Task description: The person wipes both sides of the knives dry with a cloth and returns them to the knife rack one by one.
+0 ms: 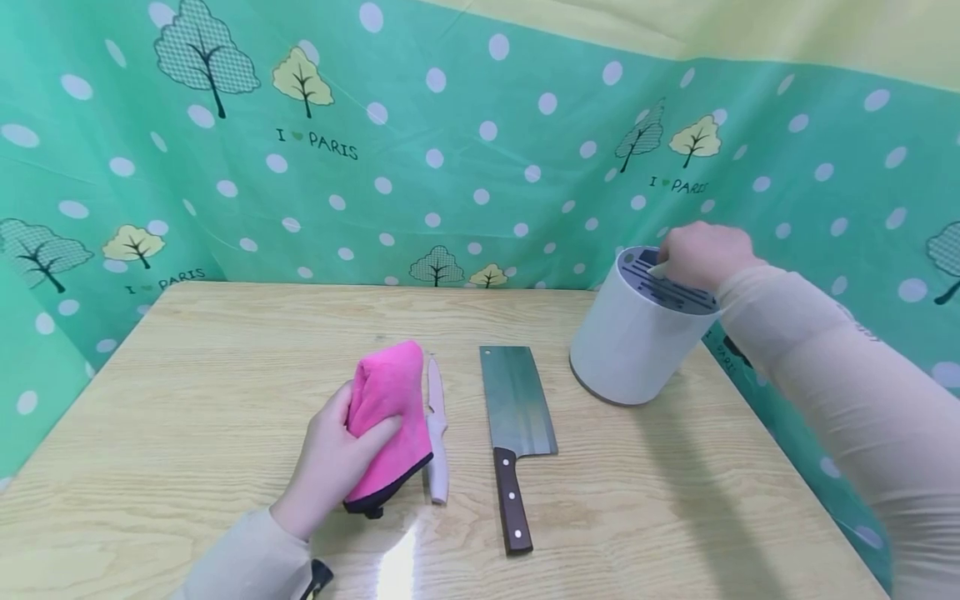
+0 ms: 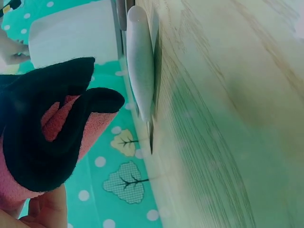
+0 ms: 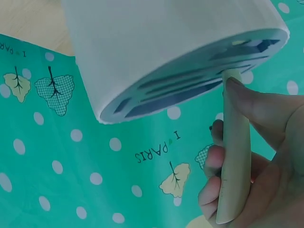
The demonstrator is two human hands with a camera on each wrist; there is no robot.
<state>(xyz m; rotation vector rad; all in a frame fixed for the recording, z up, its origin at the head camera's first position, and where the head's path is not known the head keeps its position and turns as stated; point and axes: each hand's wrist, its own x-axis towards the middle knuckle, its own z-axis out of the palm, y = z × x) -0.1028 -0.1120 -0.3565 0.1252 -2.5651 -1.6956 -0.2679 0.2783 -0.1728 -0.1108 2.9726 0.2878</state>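
Note:
My left hand grips a folded pink cloth with a dark edge, held just above the table. Beside the cloth lies a knife with a pale handle, its blade pointing away. A cleaver with a dark riveted handle lies to the right of that knife. At the back right stands a white knife block with a slotted top. My right hand is over that top, and in the right wrist view its fingers hold a pale knife handle that meets a slot. Its blade is hidden in the block.
The wooden table ends at a green dotted curtain behind and at the sides. A small dark object shows partly beside the left sleeve. Another dark item is partly hidden behind the right forearm.

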